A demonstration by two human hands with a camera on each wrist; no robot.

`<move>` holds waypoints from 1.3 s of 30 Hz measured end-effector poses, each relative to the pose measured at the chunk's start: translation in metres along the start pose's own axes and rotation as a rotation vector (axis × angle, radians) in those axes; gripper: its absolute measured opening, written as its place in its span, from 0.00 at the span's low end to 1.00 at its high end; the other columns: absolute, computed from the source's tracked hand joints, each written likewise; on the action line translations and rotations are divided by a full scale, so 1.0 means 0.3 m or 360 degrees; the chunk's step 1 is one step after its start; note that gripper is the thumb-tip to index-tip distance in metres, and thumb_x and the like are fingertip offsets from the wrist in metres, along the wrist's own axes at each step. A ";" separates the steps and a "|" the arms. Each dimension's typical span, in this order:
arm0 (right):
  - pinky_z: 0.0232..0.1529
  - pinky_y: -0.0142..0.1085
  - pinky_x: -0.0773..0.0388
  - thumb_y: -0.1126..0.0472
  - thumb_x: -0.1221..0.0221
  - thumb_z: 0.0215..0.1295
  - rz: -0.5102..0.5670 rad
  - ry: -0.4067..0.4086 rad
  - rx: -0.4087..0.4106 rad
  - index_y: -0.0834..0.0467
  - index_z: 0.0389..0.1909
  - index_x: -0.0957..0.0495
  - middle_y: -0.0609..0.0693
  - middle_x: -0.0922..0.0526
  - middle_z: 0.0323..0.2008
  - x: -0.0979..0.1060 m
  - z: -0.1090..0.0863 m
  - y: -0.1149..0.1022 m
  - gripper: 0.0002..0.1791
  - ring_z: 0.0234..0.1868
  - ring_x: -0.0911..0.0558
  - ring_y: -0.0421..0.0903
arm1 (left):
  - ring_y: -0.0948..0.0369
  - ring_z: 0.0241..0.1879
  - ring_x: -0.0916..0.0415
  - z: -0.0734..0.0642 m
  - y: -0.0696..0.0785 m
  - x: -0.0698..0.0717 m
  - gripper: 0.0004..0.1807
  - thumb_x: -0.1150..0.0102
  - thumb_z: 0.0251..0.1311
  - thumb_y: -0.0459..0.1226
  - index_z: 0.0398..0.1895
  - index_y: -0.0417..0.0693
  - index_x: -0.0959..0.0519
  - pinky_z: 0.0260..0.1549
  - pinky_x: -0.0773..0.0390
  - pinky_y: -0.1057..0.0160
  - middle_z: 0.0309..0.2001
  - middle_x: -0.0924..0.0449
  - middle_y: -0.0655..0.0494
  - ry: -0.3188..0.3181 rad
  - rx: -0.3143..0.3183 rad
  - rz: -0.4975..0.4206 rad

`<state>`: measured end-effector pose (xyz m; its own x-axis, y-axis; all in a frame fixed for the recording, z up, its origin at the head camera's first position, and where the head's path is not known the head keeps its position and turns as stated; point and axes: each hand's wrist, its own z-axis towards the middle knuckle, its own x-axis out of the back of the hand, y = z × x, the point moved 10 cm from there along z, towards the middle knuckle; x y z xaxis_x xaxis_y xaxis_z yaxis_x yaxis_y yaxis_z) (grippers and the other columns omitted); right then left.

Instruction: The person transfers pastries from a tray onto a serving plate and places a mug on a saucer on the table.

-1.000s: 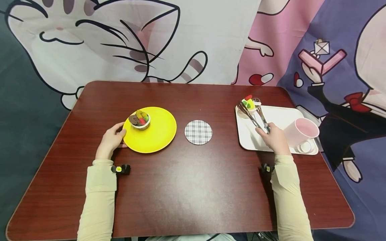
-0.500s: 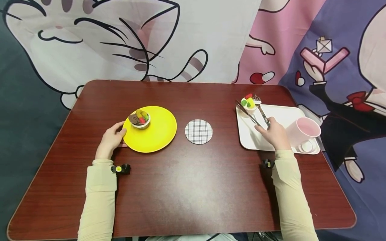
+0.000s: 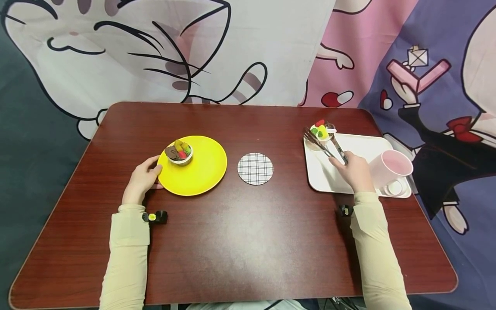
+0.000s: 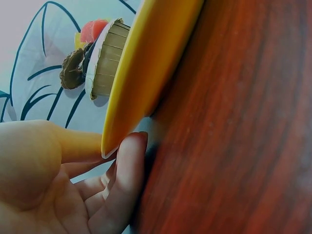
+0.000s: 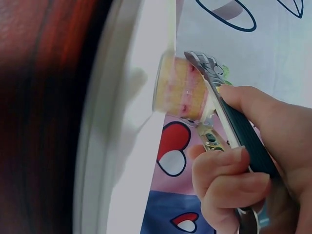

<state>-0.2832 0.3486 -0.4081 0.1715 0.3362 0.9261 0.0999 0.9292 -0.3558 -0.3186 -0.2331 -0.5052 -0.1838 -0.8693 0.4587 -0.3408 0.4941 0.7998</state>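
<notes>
In the head view my right hand (image 3: pixel 353 173) grips a pair of metal tongs (image 3: pixel 338 148) over the white tray (image 3: pixel 358 142). The tongs' two arms are spread on either side of a small layered cake (image 5: pixel 179 90) topped with red, yellow and green pieces, at the tray's far left corner. The right wrist view shows my thumb and curled fingers round the dark handle. On the left, my left hand (image 3: pixel 141 180) pinches the rim of a yellow plate (image 3: pixel 201 174), thumb above and fingers below. A fruit-topped cupcake (image 4: pixel 108 61) in a pleated cup sits on that plate.
A pink mug (image 3: pixel 389 165) stands on the tray's right side, with a small white round thing (image 3: pixel 393 188) beside it. Between plate and tray lies a round plaid coaster (image 3: pixel 255 169). A printed cloth (image 3: pixel 286 51) hangs behind the brown table (image 3: pixel 248 241).
The tongs' arms spread a little wider, then drew slightly closer about the cake. My right hand shifted slightly. My left hand and the plate stay in place.
</notes>
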 end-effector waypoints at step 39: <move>0.37 0.58 0.27 0.49 0.40 0.65 0.0148 0.0224 0.0002 0.67 0.47 0.21 0.68 0.20 0.30 0.009 -0.052 0.047 0.23 0.30 0.22 0.66 | 0.69 0.26 0.24 0.002 0.006 0.004 0.30 0.62 0.75 0.47 0.77 0.52 0.49 0.31 0.15 0.69 0.43 0.30 0.45 0.0018 -0.0002 0.0029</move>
<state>-0.2659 0.3602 -0.4125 0.3155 0.3958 0.8624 0.0758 0.8954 -0.4387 -0.3200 -0.2333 -0.5036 -0.1796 -0.8599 0.4778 -0.3364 0.5101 0.7916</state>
